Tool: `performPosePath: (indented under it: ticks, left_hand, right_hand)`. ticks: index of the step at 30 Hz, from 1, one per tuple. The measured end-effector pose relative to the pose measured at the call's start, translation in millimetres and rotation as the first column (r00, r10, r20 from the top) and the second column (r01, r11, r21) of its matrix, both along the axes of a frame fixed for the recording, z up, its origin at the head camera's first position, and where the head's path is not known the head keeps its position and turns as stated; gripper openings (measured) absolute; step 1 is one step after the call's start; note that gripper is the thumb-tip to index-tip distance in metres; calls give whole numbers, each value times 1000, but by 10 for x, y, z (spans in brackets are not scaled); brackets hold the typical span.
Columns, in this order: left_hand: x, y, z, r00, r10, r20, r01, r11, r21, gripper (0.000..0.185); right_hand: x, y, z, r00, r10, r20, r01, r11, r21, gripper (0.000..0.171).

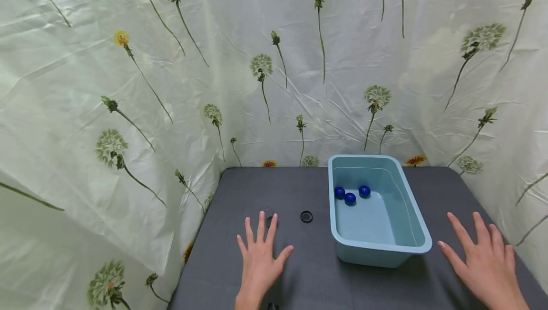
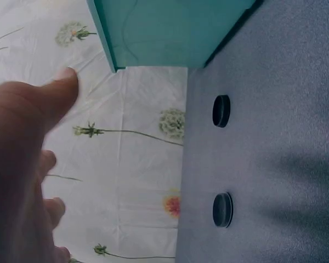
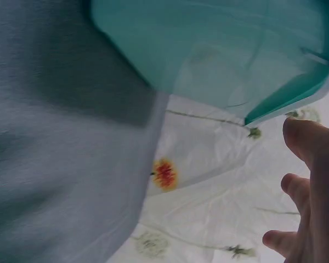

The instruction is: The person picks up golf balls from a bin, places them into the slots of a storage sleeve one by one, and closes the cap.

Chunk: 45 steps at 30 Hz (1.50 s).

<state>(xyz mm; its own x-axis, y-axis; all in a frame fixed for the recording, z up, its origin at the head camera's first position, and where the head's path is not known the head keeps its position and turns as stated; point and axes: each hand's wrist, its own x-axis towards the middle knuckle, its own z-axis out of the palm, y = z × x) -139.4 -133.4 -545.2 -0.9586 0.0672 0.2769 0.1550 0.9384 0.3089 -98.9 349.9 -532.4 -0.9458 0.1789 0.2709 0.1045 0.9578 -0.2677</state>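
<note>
My left hand [image 1: 262, 263] hovers over the grey table with its fingers spread and holds nothing. Just beyond its fingertips lies a round black cap-like piece [image 2: 223, 210], partly covered by the fingers in the head view. A similar black round piece [image 1: 306, 217] lies to its right. A light blue plastic bin [image 1: 372, 254] stands right of centre, with three dark blue balls [image 1: 350, 199] on its floor toward the back left. To the right of the bin, my right hand [image 1: 485, 260] is held with fingers apart, touching nothing visible.
The dark grey table [image 1: 314, 281] ends at the back against a white curtain [image 1: 299, 62] printed with dandelions, which also hangs along both sides. At the bottom edge, beside my left wrist, a small dark object [image 1: 272, 306] is cut off; its kind is unclear.
</note>
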Motion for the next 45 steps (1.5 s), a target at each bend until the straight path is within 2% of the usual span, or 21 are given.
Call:
performPosePath:
  ticks: [3, 6, 12, 15, 19, 24, 28, 34, 39, 45]
  left_hand:
    - [-27, -15, 33, 1000, -15, -4, 16, 998, 65, 89]
    - [-67, -45, 72, 999, -31, -38, 35, 992, 120, 88]
    - [-184, -155, 140, 992, -41, -122, 55, 991, 118, 88]
    - [-247, -226, 176, 991, -39, -131, 56, 991, 122, 90]
    - [-337, -315, 216, 990, -42, -136, 63, 986, 153, 89]
    - [-470, -391, 212, 989, -47, -140, 81, 965, 251, 87]
    - [-568, -430, 149, 993, -48, -112, 88, 918, 387, 84]
    - [-689, -461, 10, 998, -27, -51, 51, 813, 579, 86]
    - [-769, -462, -108, 1000, -1, -2, 2, 756, 655, 90]
    - [-874, -480, -326, 1000, 15, 8, -16, 704, 710, 91]
  right_hand:
    - [-82, -20, 111, 997, 53, -55, -53, 999, -8, 94]
    - [-178, -58, 245, 987, 119, -105, -123, 992, -40, 92]
    - [-390, -113, 497, 949, 252, -190, -267, 962, -52, 89]
    - [-501, -146, 602, 937, 290, -196, -303, 952, -42, 88]
    - [-635, -222, 710, 934, 317, -167, -328, 943, -47, 86]
    - [-818, -357, 831, 922, 364, -133, -375, 924, -70, 82]
    - [-980, -464, 899, 901, 423, -93, -432, 895, -113, 79]
    - [-1253, -596, 992, 874, 486, 3, -472, 851, -231, 74]
    - [-1511, -660, 1012, 861, 503, 80, -456, 830, -321, 72]
    - [-1774, -750, 877, 841, 529, 117, -443, 796, -414, 72]
